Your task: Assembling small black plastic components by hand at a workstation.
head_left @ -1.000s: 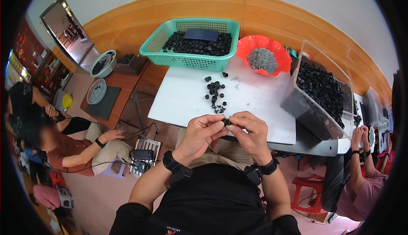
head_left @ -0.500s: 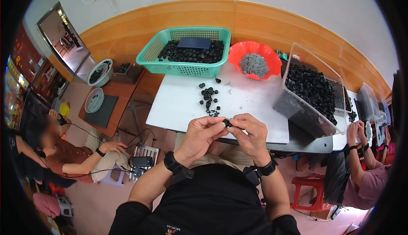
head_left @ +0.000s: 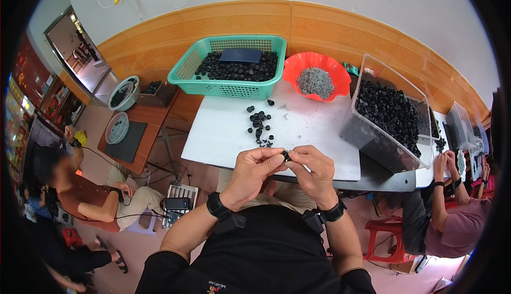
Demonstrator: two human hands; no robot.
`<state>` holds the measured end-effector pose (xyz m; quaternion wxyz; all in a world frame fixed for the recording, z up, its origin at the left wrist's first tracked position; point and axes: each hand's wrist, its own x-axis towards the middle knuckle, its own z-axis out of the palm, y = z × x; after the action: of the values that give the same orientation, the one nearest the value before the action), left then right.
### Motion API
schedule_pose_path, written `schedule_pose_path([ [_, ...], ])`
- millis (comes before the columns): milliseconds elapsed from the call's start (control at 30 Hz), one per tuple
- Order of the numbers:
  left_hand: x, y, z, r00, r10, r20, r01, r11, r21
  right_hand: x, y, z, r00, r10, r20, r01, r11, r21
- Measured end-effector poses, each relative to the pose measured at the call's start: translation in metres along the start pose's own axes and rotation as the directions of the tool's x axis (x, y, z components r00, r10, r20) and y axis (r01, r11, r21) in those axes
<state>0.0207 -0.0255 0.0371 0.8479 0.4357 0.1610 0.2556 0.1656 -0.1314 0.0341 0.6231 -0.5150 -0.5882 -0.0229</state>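
Between my two hands, just over the table's near edge, is a small round black plastic part (head_left: 286, 156). My left hand (head_left: 256, 170) pinches it between thumb and forefinger. From the other side, my right hand (head_left: 311, 169) has thumb and forefinger pressed against the same part. Whether the right fingers also hold a smaller piece is too small to tell. Beyond my hands, a loose group of black plastic parts (head_left: 259, 119) lies on the white table top (head_left: 314, 134). Smaller black bits lie at the near end of that group.
Behind stand a green basket (head_left: 223, 88) of black parts with a dark blue box on them, and a red bowl (head_left: 343, 76) of small grey pieces. A clear bin (head_left: 372, 137) of black parts is at right. People sit on both sides; a red stool (head_left: 386, 241) is right.
My hands keep their pinch on the black part, which has turned slightly. The seated person at left has drawn a hand back, and someone's legs now show at the lower left.
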Motion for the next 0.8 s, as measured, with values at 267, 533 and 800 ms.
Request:
schedule_pose_path([
  [267,0.009,0.0,-0.002,1.0,-0.003,-0.007,0.004,0.994,0.11,0.0,0.008,-0.002,1.0,-0.008,0.03,0.009,0.999,-0.044],
  [533,0.019,-0.005,-0.006,0.997,-0.063,-0.041,0.068,0.989,0.134,-0.006,0.023,0.002,0.999,-0.046,0.001,0.046,0.992,-0.116],
  [800,0.024,-0.015,-0.012,0.997,-0.075,-0.036,0.081,0.977,0.197,-0.013,0.031,0.003,1.0,-0.028,0.01,0.029,0.991,-0.13],
])
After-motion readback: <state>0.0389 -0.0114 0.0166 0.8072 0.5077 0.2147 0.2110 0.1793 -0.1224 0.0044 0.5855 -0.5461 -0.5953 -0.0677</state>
